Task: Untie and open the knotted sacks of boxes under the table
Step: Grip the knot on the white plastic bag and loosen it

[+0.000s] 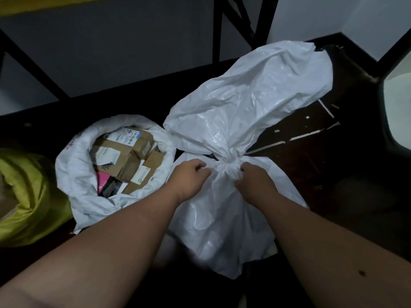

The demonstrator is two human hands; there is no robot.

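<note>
A white plastic sack (244,103) lies on the dark floor under the table, cinched by a knot (228,166) near its middle. My left hand (191,176) pinches the plastic at the knot's left side. My right hand (251,181) grips the bunched plastic at the knot's right side. The sack's loose end (222,230) spreads toward me below the knot. To the left stands a second white sack (73,174) with its mouth open, showing several cardboard boxes (126,152) with labels inside.
A yellow-green bag (29,196) sits at the far left. Black metal table legs and braces (220,30) stand behind the sacks against a pale wall. Scraps of white tape or paper (300,136) lie on the dark floor to the right.
</note>
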